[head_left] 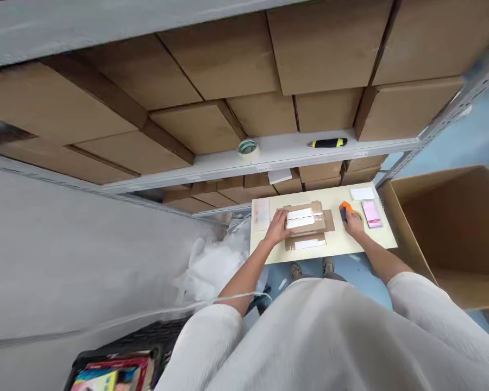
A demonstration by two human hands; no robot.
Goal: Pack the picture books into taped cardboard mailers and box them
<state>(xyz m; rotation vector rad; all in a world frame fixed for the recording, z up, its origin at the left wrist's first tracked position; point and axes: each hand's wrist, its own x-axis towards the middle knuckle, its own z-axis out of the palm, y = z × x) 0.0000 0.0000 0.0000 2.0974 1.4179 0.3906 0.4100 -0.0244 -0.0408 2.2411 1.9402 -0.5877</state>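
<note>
On a small cream table (pixel 264 255) lies a cardboard box (pixel 318 221) with flaps out at its right end and near side, and white strips and clear tape on top. My left hand (pixel 277 228) grips the box's left end, fingers at the far side and thumb nearer me. To the right of the box, my right hand (pixel 353 224) is closed around an orange tape dispenser (pixel 345 206) with a dark part at its front. A yellowish tape roll shows partly beside the fingers; the dispenser's handle is hidden by the hand.
A pink printed pad (pixel 371 214) and a white paper (pixel 362 194) lie at the table's right. Above, a shelf (pixel 285 149) bears brown boxes, a tape roll (pixel 248 149) and a black-yellow utility knife (pixel 329 143). A large open carton (pixel 411 228) stands right; white plastic wrap (pixel 215 266) lies left.
</note>
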